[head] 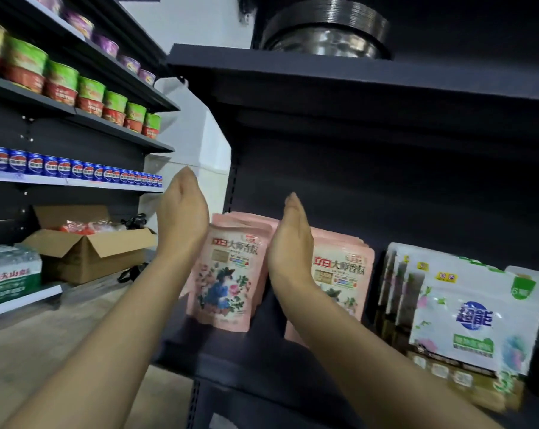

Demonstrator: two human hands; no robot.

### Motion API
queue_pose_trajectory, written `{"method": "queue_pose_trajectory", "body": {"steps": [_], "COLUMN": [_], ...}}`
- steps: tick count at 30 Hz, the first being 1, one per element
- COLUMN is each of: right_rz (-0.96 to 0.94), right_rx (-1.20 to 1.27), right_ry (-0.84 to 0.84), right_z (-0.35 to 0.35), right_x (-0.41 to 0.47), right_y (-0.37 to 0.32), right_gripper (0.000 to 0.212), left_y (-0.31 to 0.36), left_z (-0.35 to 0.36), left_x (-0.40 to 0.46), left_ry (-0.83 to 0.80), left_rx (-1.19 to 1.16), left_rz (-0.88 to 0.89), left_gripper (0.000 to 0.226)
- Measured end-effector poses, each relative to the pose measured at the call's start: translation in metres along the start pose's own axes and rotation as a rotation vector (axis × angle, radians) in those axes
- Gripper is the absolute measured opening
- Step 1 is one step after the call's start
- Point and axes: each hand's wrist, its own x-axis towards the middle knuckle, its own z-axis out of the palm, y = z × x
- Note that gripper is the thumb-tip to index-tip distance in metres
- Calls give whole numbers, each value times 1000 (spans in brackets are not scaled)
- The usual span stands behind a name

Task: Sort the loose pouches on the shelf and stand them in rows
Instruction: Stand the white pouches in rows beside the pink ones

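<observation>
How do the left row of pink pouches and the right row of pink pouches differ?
The left row of pink pouches stands between both hands; the right row of pink pouches stands outside them, beside the right hand. The left hand flanks only the left row. Both share the same pink floral print and stand upright.

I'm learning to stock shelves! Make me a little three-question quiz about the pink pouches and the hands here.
1. True or false: both hands are flat, with straight fingers, either side of the left row of pink pouches.
2. Which row stands right of the right hand? A) blue cans B) second row of pink pouches C) cardboard box
3. Fill in: right of the pink rows stand ____ pouches with a blue logo.

Key
1. True: the left hand and right hand flank it, fingers straight.
2. B
3. white: the white pouches stand on the same shelf.
</observation>
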Motion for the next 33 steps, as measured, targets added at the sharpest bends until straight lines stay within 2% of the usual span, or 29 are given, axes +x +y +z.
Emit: {"method": "queue_pose_trajectory", "body": {"steps": [3, 5, 7, 8, 13, 16, 19, 22, 28, 33], "right_rz": [49, 157, 264, 305, 468, 528, 565, 631, 684, 661], "right_rx": [27, 75, 170, 216, 339, 417, 479, 444, 421, 459], "right_ry": [-9, 0, 24, 32, 67, 72, 113, 196, 313, 215], "right_z": [15, 24, 29, 31, 34, 29, 25, 26, 38, 33], "right_x": [-2, -4, -5, -4, -5, -5, -1, 5, 14, 10], "right_y": [17, 30, 47, 55, 64, 73, 77, 80, 90, 87], "right_gripper": [47, 61, 78, 80, 51, 51, 49, 43, 55, 49], "left_y": [-27, -40, -47, -51, -70, -88, -106, -116, -138, -137], "left_z": [-14, -18, -20, -20, -9, -7, -2, -2, 5, 13], "left_x": [-3, -8, -10, -9, 4, 16, 29, 35, 45, 43], "left_ry": [-69, -113, -152, -178, -343, -365, -463, -551, -678, -726], "left_rx": [66, 100, 78, 53, -103, -159, -232, -314, -352, -330], "left_rz": [-147, -251, -355, -405, -557, -628, -692, -775, -863, -891], "left_gripper": [54, 64, 64, 62, 62, 66, 77, 77, 85, 87]}}
